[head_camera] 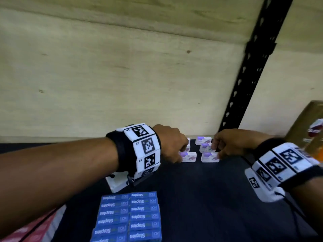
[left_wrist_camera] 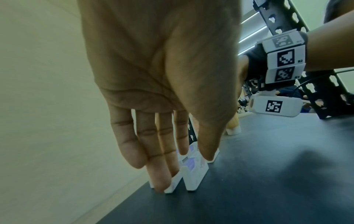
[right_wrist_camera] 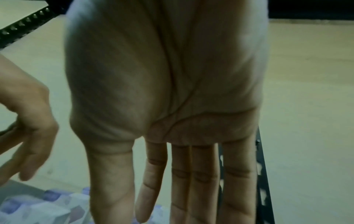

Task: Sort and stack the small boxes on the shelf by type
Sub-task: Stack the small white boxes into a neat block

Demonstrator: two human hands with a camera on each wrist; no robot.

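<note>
Several small white boxes with purple print [head_camera: 209,157] stand in two short rows at the back of the dark shelf [head_camera: 201,198]. My left hand [head_camera: 181,154] is at the left row [head_camera: 189,157]. In the left wrist view its straight fingers [left_wrist_camera: 161,178] touch the ends of the white boxes [left_wrist_camera: 193,174], and the thumb rests on one behind. My right hand [head_camera: 217,151] is at the right row, fingers [right_wrist_camera: 191,189] straight above the white boxes [right_wrist_camera: 47,210]. Blue Staples boxes [head_camera: 129,217] lie stacked in two columns at the shelf's front.
A pale wooden panel [head_camera: 104,75] backs the shelf. A black perforated upright [head_camera: 244,81] stands at the back right, and a brown carton [head_camera: 314,130] lies beyond it at the right edge. Red-pink packs [head_camera: 26,231] lie at the lower left.
</note>
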